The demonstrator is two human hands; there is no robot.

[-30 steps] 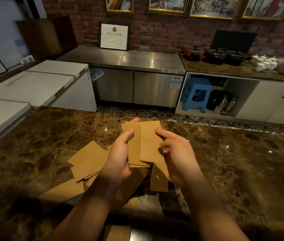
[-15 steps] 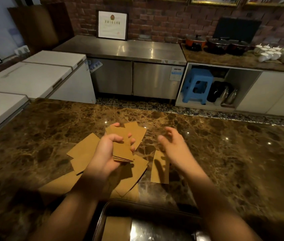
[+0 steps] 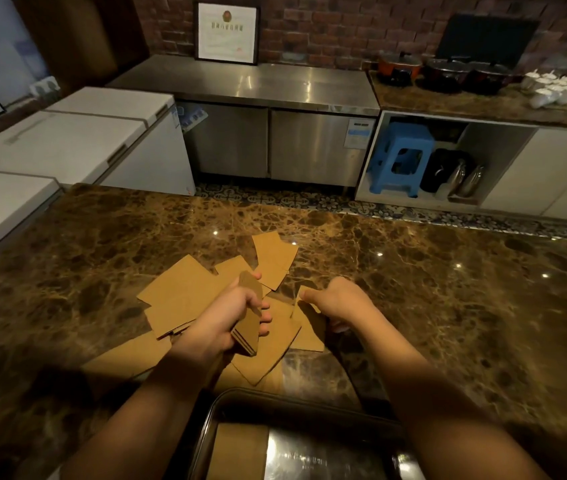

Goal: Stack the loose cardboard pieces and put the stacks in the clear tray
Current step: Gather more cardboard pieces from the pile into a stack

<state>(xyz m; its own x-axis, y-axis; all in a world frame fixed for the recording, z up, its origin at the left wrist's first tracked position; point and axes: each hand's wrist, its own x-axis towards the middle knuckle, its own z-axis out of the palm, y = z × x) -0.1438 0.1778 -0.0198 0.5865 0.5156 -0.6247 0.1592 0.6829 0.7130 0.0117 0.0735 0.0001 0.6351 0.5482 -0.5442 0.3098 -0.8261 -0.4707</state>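
Nearest me, at the bottom edge, I see the clear tray [image 3: 206, 434]: a glossy, round-cornered plastic rim with one flat brown cardboard piece [image 3: 237, 452] lying inside at its left. Its right part throws back glare, so I cannot read what lies there.

Both bare forearms reach forward over the tray. My left hand [image 3: 226, 317] is closed around a small stack of cardboard pieces [image 3: 245, 327], thumb on top and fingertips curled under the right side; the stack is tilted, its near end showing the layered corrugated edges. My right hand [image 3: 334, 299] is down on the tabletop [image 3: 448, 306] just right of the stack, fingers curled and pinching the far corner of a single cardboard sheet [image 3: 310, 327] that lies partly under the hand. Whether that sheet is lifted off the surface I cannot tell.

Around and beyond the hands lie the loose cardboard pieces [image 3: 178, 292], flat tan rectangles overlapping at odd angles, spread mostly left of centre, with one [image 3: 273, 259] lying farthest out. The tabletop is polished dark brown marble with pale veins and small light reflections.

Farther off, past a strip of patterned floor tile, stand white chest freezers [image 3: 77, 140] at left, a stainless steel cabinet [image 3: 268, 109] in the centre, and a blue plastic stool [image 3: 400, 157] in an open cupboard at right.
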